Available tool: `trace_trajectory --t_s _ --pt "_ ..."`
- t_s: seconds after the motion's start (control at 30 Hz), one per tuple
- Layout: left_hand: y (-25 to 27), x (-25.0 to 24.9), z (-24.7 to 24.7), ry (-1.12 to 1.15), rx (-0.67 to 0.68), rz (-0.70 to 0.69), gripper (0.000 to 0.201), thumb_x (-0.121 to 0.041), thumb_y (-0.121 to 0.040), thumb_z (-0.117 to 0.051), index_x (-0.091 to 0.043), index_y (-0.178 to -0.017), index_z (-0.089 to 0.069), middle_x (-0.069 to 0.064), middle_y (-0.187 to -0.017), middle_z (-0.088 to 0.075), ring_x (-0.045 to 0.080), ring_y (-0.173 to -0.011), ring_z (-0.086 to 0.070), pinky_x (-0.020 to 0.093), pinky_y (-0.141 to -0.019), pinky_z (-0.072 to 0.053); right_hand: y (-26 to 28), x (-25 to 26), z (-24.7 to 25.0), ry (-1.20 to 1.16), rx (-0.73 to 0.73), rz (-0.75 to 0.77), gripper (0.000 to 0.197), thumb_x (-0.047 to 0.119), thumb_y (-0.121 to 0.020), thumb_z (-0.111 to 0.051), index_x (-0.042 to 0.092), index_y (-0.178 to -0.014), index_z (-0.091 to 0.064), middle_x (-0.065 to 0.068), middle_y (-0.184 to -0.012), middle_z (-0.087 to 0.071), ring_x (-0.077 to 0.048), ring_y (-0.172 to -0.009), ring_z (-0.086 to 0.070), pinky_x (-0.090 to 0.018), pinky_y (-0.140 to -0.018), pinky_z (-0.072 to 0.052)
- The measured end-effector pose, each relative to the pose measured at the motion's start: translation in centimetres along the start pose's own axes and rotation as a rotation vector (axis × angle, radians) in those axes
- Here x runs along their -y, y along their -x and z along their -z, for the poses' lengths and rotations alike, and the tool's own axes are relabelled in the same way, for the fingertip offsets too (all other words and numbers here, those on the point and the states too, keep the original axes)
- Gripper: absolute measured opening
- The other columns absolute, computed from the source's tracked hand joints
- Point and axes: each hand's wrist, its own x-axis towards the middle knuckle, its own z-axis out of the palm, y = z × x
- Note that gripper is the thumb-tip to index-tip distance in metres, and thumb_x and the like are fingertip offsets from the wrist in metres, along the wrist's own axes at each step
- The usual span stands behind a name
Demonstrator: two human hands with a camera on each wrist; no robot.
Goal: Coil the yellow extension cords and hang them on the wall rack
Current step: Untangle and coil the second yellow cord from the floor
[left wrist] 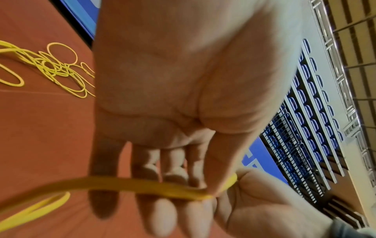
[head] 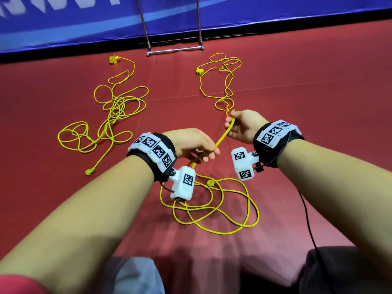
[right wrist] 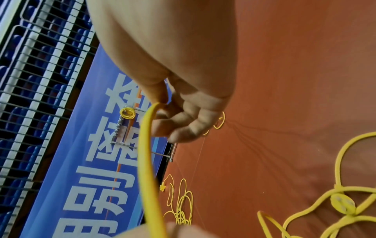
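My left hand (head: 212, 152) pinches a yellow extension cord (head: 222, 136) between thumb and fingers (left wrist: 203, 207); several strands pass under the thumb. My right hand (head: 230, 122) grips the same cord (right wrist: 146, 145) a short way farther along, up and to the right. Below my left hand the cord's loops (head: 212, 206) and its plug (head: 210, 183) lie on the red floor. Its far part snakes away to a yellow socket block (head: 199, 71). A second yellow cord (head: 114, 111) lies tangled on the left. The metal rack (head: 175, 50) stands against the blue wall, with a coiled cord (right wrist: 127, 113) hanging on it.
The blue banner wall (head: 63, 24) with a black base strip runs across the back. The second cord's plug (head: 88, 172) and socket block (head: 113, 59) lie on the floor. My knees (head: 131, 274) are at the bottom edge. A black cable (head: 307, 217) trails from my right wrist.
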Motion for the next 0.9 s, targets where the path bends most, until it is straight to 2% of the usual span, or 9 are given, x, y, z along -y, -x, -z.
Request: trace_trajectory --t_s 0.07,0.17,0.3,0.4,0.47,0.53,0.63,0.77,0.9 --pt "-0.4 0.5 0.3 0.019 -0.123 0.034 0.021 -0.002 -0.093 -0.051 -0.011 -0.1 -0.068 0.004 -0.084 -0.071 0.013 -0.065 -0.062 0.027 -0.065 -0.045 0.2 -0.1 -0.2 0.08 0.078 0.038 0.022 0.009 -0.103 -0.039 0.024 -0.114 -0.05 -0.002 -0.073 -0.057 -0.015 -0.058 -0.058 -0.028 -0.059 -0.049" --pt "-1.2 0.7 1.4 0.27 -0.357 0.016 0.021 -0.015 -0.098 -0.047 -0.012 -0.112 -0.062 0.003 -0.09 -0.071 0.016 -0.077 -0.063 0.03 -0.07 -0.049 0.6 -0.5 -0.5 0.296 0.224 0.093 0.042 -0.002 -0.099 -0.043 0.022 -0.133 -0.054 -0.004 -0.075 -0.062 -0.016 -0.059 -0.061 -0.029 -0.06 -0.053" --pt "-1.7 0.6 2.9 0.614 -0.451 -0.013 0.026 -0.033 -0.103 -0.037 -0.012 -0.105 -0.053 0.007 -0.094 -0.07 0.025 -0.088 -0.065 0.04 -0.083 -0.05 1.0 -1.8 -0.9 0.558 0.454 0.07 0.044 -0.01 -0.095 -0.045 0.014 -0.128 -0.061 -0.006 -0.076 -0.062 -0.018 -0.065 -0.059 -0.033 -0.069 -0.05" --pt "-1.4 0.6 3.1 0.772 -0.434 -0.005 0.031 -0.035 -0.104 -0.038 -0.011 -0.088 -0.049 0.007 -0.085 -0.068 0.023 -0.078 -0.064 0.041 -0.091 -0.048 1.2 -2.5 -1.3 0.717 0.582 0.058 0.039 -0.012 -0.093 -0.048 0.013 -0.115 -0.067 -0.006 -0.076 -0.065 -0.017 -0.065 -0.061 -0.031 -0.072 -0.051" --pt "-1.4 0.6 3.1 0.885 -0.455 -0.005 0.032 -0.03 -0.105 -0.04 -0.009 -0.083 -0.049 0.003 -0.069 -0.059 0.017 -0.058 -0.058 0.033 -0.071 -0.055 1.6 -2.7 -1.5 0.8 0.671 0.015 0.037 -0.014 -0.093 -0.048 0.01 -0.113 -0.066 -0.004 -0.073 -0.068 -0.016 -0.065 -0.064 -0.029 -0.072 -0.053" --pt "-1.2 0.6 3.2 0.896 -0.438 -0.01 0.027 -0.025 -0.105 -0.04 -0.009 -0.085 -0.05 -0.003 -0.051 -0.046 0.01 -0.038 -0.043 0.019 -0.046 -0.046 2.1 -2.9 -1.8 0.871 0.738 -0.035 0.038 -0.017 -0.092 -0.045 0.009 -0.11 -0.066 -0.005 -0.075 -0.071 -0.018 -0.068 -0.067 -0.031 -0.075 -0.054" --pt "-0.9 0.3 2.9 0.775 -0.39 -0.059 0.015 -0.016 -0.102 -0.044 -0.012 -0.095 -0.055 -0.006 -0.049 -0.037 0.007 -0.037 -0.032 0.015 -0.042 -0.036 1.9 -3.2 -2.0 0.879 0.634 -0.051 0.036 -0.013 -0.095 -0.04 0.007 -0.112 -0.064 -0.009 -0.085 -0.073 -0.023 -0.075 -0.07 -0.036 -0.076 -0.055" --pt "-0.3 -0.5 2.2 0.584 -0.319 -0.119 0.016 -0.011 -0.099 -0.047 -0.01 -0.096 -0.063 -0.002 -0.064 -0.044 0.01 -0.045 -0.035 0.02 -0.046 -0.039 0.9 -2.4 -1.4 0.533 0.269 -0.032 0.017 0.016 -0.105 -0.039 0.009 -0.116 -0.049 -0.015 -0.087 -0.069 -0.027 -0.072 -0.069 -0.036 -0.068 -0.054" --pt "0.2 -0.7 1.3 0.321 -0.084 -0.115 0.02 -0.008 -0.101 -0.042 -0.007 -0.102 -0.062 -0.002 -0.066 -0.047 0.009 -0.047 -0.035 0.024 -0.053 -0.042 -0.5 -0.6 0.1 0.056 0.127 -0.048 0.045 0.049 -0.105 -0.024 0.008 -0.099 -0.041 -0.018 -0.099 -0.067 -0.035 -0.091 -0.067 -0.042 -0.077 -0.053"
